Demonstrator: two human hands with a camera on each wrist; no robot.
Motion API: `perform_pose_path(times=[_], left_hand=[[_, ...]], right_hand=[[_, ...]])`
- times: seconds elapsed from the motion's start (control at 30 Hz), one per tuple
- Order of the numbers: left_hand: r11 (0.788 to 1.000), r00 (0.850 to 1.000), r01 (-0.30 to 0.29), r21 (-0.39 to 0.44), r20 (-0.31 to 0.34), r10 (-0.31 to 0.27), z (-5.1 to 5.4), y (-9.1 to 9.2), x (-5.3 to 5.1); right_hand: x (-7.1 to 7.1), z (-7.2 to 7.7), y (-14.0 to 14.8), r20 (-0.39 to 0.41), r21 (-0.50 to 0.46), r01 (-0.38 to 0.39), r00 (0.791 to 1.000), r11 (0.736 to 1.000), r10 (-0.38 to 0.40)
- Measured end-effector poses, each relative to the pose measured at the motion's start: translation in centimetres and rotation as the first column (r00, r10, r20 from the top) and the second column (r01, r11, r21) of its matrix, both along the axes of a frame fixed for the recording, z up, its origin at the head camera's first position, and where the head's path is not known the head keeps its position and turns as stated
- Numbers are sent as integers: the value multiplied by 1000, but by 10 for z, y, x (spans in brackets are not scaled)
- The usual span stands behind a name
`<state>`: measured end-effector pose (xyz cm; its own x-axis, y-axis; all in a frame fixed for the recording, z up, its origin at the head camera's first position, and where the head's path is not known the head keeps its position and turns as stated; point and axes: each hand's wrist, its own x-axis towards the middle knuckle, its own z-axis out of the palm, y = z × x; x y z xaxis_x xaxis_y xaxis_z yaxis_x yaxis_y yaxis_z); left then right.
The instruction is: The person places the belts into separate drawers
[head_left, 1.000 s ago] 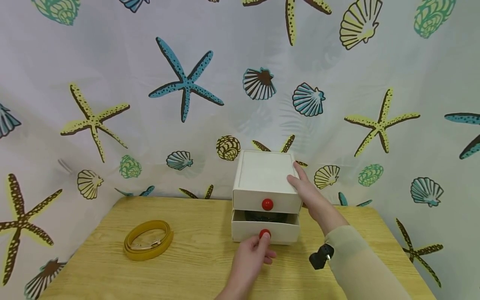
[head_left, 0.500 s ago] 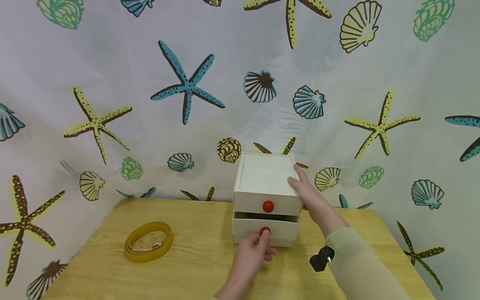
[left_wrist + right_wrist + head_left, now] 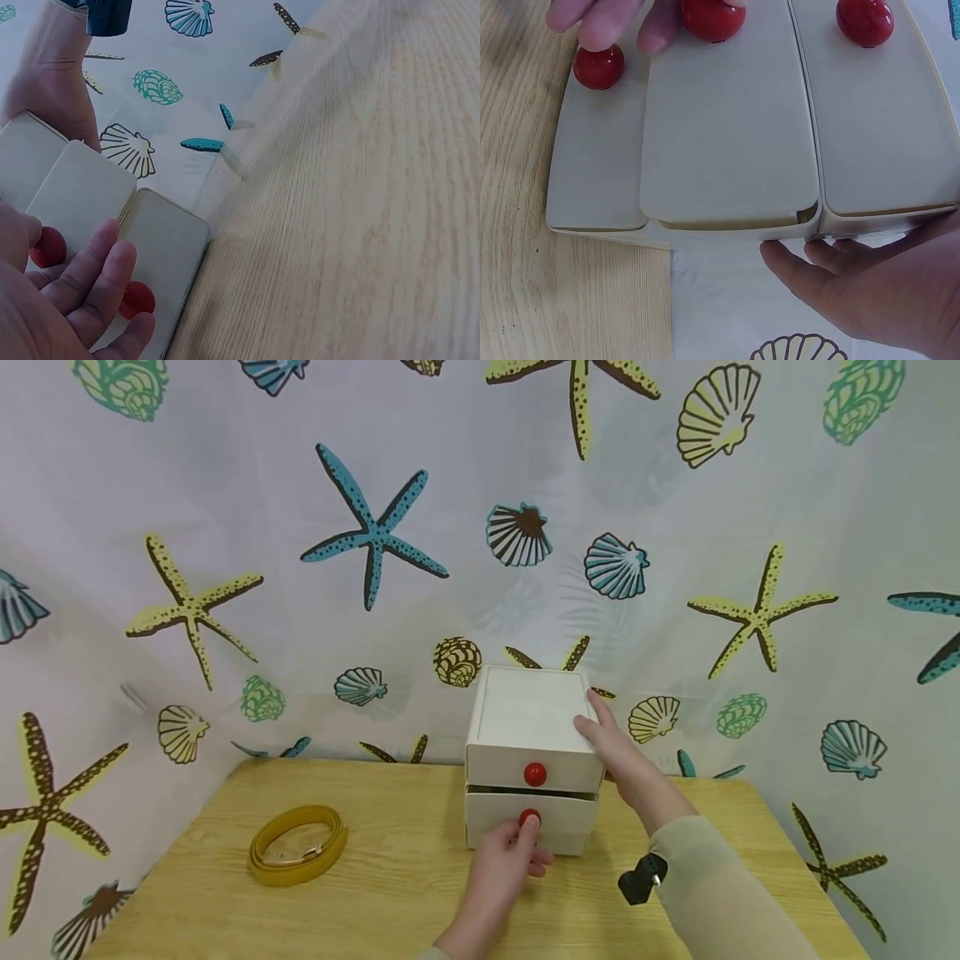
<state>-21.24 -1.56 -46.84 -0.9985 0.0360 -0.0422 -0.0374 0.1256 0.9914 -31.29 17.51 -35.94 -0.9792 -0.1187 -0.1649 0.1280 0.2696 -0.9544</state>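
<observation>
A small white chest of drawers (image 3: pixel 532 710) stands at the table's back, with three red-knobbed drawers showing in the right wrist view. My left hand (image 3: pixel 497 864) pinches the middle drawer's red knob (image 3: pixel 712 16) between thumb and fingers. That middle drawer (image 3: pixel 731 135) sticks out slightly, with a thin dark gap above it in the head view. My right hand (image 3: pixel 622 752) rests on the chest's right side, fingertips reaching its top edge. In the head view my left hand hides the bottom drawer's knob; the left wrist view shows this lower knob (image 3: pixel 137 300) beside my fingers.
A coiled yellow belt (image 3: pixel 288 875) with a metal buckle lies on the wooden table (image 3: pixel 390 860), left of the chest. Behind, a pale curtain (image 3: pixel 480 468) printed with starfish and shells hangs close to the chest's back. A black device (image 3: pixel 641 878) sits at my right wrist.
The middle drawer has slid inward, from clearly pulled out with something dark inside to nearly flush. My left hand has moved in with its knob; my right hand has stayed put.
</observation>
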Motion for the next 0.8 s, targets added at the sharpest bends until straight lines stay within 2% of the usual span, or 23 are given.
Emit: perform_pose_path(times=[0.3, 0.5, 0.8], left_hand=[[1000, 999, -11, -9, -34, 10, 0, 1, -3], [1000, 999, -15, 13, -33, 15, 0, 2, -6], [1000, 1000, -17, -14, -23, 16, 3, 1, -9]], right_hand=[[0, -3, 2, 1, -5, -4, 1000, 1000, 4], [-3, -5, 2, -4, -2, -1, 1000, 1000, 1], [-2, -1, 1, -2, -14, 1, 1000, 1000, -1]])
